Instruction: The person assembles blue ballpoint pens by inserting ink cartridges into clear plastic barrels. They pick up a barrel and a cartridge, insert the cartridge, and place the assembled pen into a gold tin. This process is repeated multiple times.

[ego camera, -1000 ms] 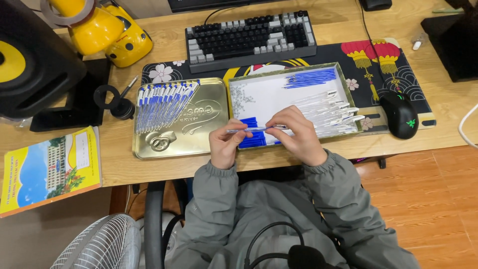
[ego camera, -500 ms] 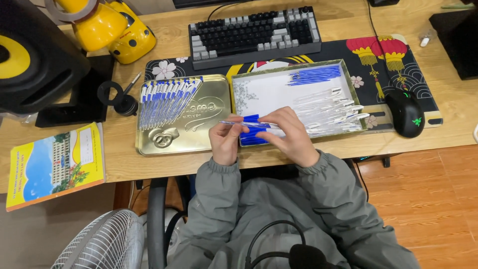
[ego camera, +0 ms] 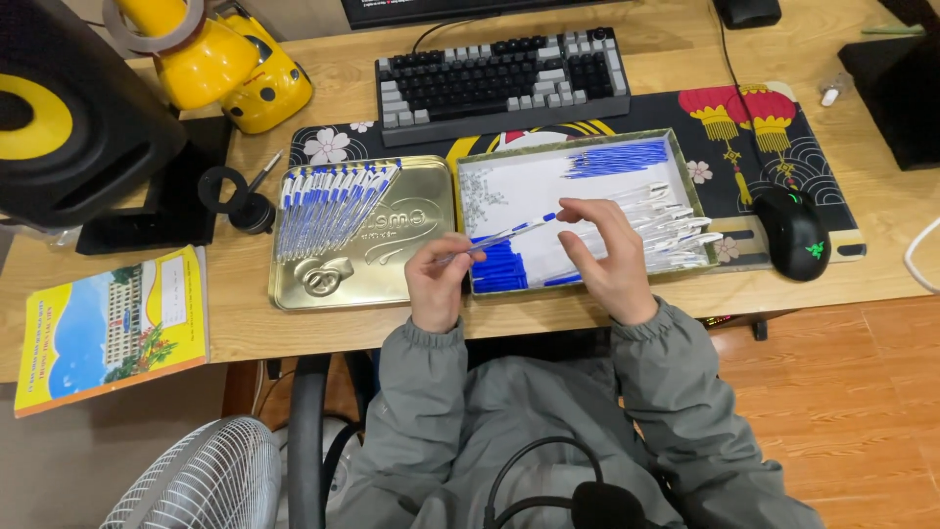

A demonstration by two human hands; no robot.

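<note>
Seen from the head camera, the person's left hand (ego camera: pixel 438 284) is closed around the rear end of a slim clear-barrelled pen with blue parts (ego camera: pixel 499 238), pinching it between thumb and fingers. The right hand (ego camera: pixel 605 257) is loosely curled with its fingers partly spread; its fingertips (ego camera: pixel 566 208) sit just beside the pen's far end, and whether they actually pinch it cannot be told.

The pen is held just above the front left part of the shallow white-lined rectangular tin tray (ego camera: pixel 470 167), over a heap of small blue caps (ego camera: pixel 501 266). Its long axis runs from lower left to upper right across the view, and the blue-tipped end points up and right, toward the right hand and the middle of the tray.

As a judgement, the grip looks light at both ends, so the pen could twist or slip and fall among the loose clear pen barrels (ego camera: pixel 666 233) at the tray's right, muddling it with them. If the hands press together off the pen's axis, a part could seat crooked or spring out toward the desk edge. The right forearm lies near those barrels and could sweep them.

Left of the tray lies a gold metal lid (ego camera: pixel 392 269) carrying a row of finished blue-and-white pens (ego camera: pixel 328 208).
</note>
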